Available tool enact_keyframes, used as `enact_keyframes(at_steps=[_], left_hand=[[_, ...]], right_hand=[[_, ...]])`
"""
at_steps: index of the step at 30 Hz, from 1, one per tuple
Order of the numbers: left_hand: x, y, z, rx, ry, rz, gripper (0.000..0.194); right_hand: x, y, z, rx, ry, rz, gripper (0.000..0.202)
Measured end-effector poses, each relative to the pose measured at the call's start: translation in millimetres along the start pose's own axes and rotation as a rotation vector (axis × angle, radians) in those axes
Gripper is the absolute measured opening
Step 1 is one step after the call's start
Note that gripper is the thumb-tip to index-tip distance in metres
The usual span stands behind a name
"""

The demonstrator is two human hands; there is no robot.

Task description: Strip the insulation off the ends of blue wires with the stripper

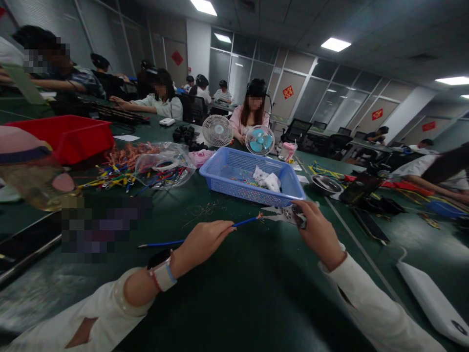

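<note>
Between the fingers of my left hand [205,243] is a blue wire [246,222], held level over the green table [234,303]. Its right end is stripped, with bare copper strands [260,217] splayed out. The wire's other end sticks out to the left behind the hand. My right hand [317,230] is closed around a pair of wire strippers [284,214], their jaws pointing left at the copper strands. Whether the jaws touch the strands I cannot tell. Thin loose copper bits [205,211] lie on the table beyond my left hand.
A blue plastic basket [252,195] with crumpled white tissue stands just beyond my hands. To the left are a pile of coloured wires [110,177] and a red bin [73,134]. Two small fans [218,130] stand behind the basket. At right lies a white device [432,300]. Several people sit around.
</note>
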State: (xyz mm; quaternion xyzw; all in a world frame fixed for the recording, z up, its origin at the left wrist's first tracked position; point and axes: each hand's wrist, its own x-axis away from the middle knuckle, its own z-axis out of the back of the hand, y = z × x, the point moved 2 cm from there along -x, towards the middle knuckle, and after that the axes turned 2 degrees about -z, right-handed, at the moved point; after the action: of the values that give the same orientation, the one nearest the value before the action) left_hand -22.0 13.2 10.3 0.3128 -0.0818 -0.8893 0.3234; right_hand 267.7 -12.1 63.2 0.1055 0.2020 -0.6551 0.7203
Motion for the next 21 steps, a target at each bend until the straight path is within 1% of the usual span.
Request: enact_keyframes(at_steps=[3, 6, 12, 18, 21], left_hand=[[-1, 2, 1.1, -0.015, 0.001, -0.006, 0.030], [0, 2, 1.2, -0.014, 0.004, -0.010, 0.031], [0, 2, 0.7, -0.023, 0.015, -0.026, 0.034], [0, 2, 0.4, -0.018, 0.020, -0.032, 0.033], [1, 1, -0.2, -0.020, 0.030, -0.034, 0.034]], right_hand=[[6, 4, 9, 0.233, 0.030, -0.004, 0.044], [10, 8, 13, 0.351, 0.049, 0.011, 0.045], [13, 8, 15, 0.434, 0.064, 0.038, 0.040], [13, 7, 14, 0.488, 0.162, 0.127, 0.035], [13, 8, 14, 0.521, 0.186, 0.144, 0.031]])
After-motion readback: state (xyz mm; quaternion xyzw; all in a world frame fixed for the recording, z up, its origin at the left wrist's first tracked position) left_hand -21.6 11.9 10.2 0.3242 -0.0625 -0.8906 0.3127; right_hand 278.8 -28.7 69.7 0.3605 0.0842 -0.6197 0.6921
